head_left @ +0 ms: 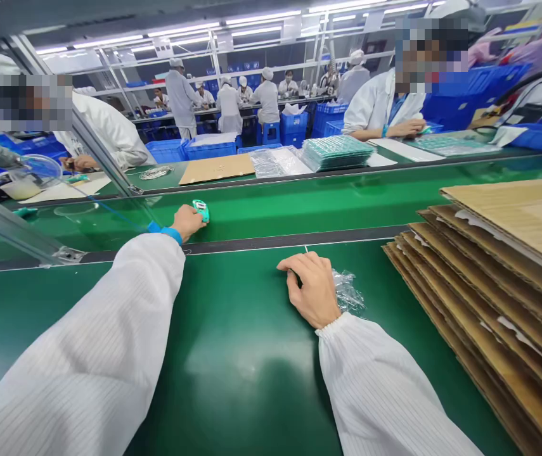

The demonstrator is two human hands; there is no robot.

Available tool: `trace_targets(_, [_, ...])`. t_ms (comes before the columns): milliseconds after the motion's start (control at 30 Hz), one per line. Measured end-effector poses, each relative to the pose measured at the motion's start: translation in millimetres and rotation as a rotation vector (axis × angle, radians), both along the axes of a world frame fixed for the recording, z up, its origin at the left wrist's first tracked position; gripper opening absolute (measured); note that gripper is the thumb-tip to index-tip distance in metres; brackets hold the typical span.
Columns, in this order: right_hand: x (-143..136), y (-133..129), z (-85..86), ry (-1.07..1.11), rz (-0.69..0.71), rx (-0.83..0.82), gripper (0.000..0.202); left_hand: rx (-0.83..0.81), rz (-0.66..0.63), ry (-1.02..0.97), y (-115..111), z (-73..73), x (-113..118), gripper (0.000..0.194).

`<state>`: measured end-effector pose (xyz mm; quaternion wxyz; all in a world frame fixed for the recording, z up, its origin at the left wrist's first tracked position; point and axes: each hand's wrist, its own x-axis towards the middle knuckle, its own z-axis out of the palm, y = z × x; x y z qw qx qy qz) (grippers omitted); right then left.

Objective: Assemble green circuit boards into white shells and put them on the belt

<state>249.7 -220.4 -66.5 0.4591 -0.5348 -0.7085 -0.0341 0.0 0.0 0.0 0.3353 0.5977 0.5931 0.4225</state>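
Left arm stretched far forward, white ribbed sleeve running up from the bottom left corner, a blue wrist band (172,234) showing at the cuff. The left hand (187,221) is out over the glossy green conveyor belt (299,202), fingers curled around a small teal plastic device (201,209) that pokes out beyond the knuckles and sits right at belt level. The grip looks closed on it.

Right arm comes in from the bottom centre, elbow bent, forearm angled up and left. The right hand (312,288) lies palm down on the near green worktop (232,354), fingers bent and bunched together, pressing on a crumpled clear plastic wrapper (348,292) that spills out on the hand's right side. Whether the fingers actually pinch the wrapper, I cannot tell; they are on top of it.

The two hands are well apart, with a dark strip (299,240) between belt and worktop running between them.

To the right, a fanned stack of brown corrugated cardboard sheets (499,278) sits on the worktop, near the right hand but not touching it. Across the belt, people in white coats and caps work, with a stack of green sheets (337,152) beside them.
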Motion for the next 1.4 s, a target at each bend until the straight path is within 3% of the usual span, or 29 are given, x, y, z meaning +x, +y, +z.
trace_targets(167, [0, -2, -0.3, 0.017, -0.11, 0.035, 0.024, -0.052, -0.072, -0.347, -83, 2.1, 27, 0.006])
trace_targets(300, [-12, -6, 1.6, 0.075, -0.167, 0.052, 0.018, 0.028, -0.256, -0.789, -154, 2.8, 37, 0.025])
trace_targets(433, [-28, -13, 5.4, 0.166, -0.159, 0.034, 0.014, -0.061, -0.358, -0.759, -189, -6.6, 40, 0.028])
trace_targets(600, [-33, -17, 11.4, 0.218, -0.099, 0.014, 0.01, -0.082, -0.496, -0.272, -204, -29.8, 39, 0.03])
trace_targets(667, [-31, -15, 12.5, 0.255, -0.065, -0.024, 0.01, -0.087, -0.567, -0.196, -210, -34.4, 40, 0.032])
trace_targets(833, [-30, -16, 11.7, 0.279, -0.028, -0.125, 0.017, -0.085, -0.563, -0.168, -216, -37.9, 43, 0.036])
trace_targets(1033, [-44, -24, 11.4, 0.199, 0.147, -0.168, 0.019, -0.087, -0.387, -0.225, -204, -47.5, 40, 0.04])
trace_targets(1267, [-31, -17, 8.1, 0.351, -0.026, -0.143, 0.013, -0.07, -0.607, -0.124, -215, -44.6, 45, 0.039])
trace_targets(1400, [-40, -22, 10.2, 0.264, 0.068, -0.195, 0.017, -0.071, -0.511, -0.182, -211, -49.2, 46, 0.042])
